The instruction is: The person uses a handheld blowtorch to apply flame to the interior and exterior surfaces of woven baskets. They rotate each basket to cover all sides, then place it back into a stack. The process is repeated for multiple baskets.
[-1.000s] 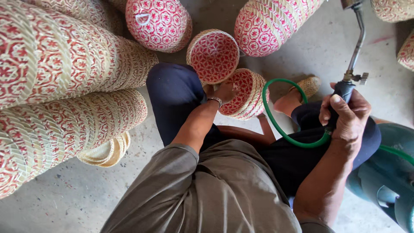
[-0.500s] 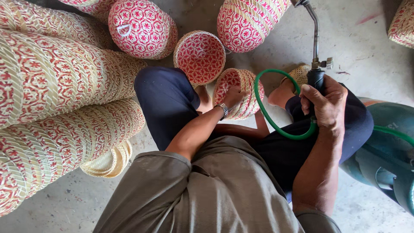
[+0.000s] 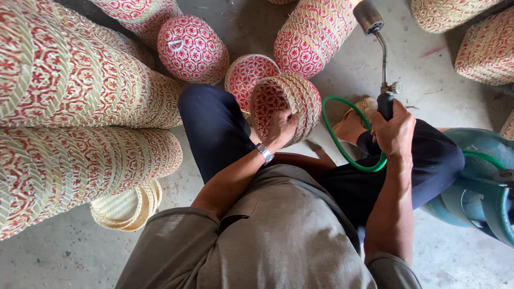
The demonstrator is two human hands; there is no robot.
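The left hand grips the rim of a small woven basket, fingers curled over the edge and clamped on the weave, with the basket tilted on its side so its open mouth faces the person and rests against the dark-trousered knee. The left forearm reaches forward from the grey-green shirt, bent at the elbow, with a metal wristwatch at the wrist. The right hand is closed tightly around the black handle of a gas torch, the arm held nearly straight out over the right thigh; the torch's thin metal tube rises away to a round burner head pointing toward the far floor. A green hose loops from the handle between the two hands and runs toward a teal gas cylinder at the right. The basket is plaited from pale straw strips with red star-patterned bands, round and ribbed. Further off, a second small basket lies just behind it, and long stacks of nested baskets in the same pattern lie on the grey concrete floor.
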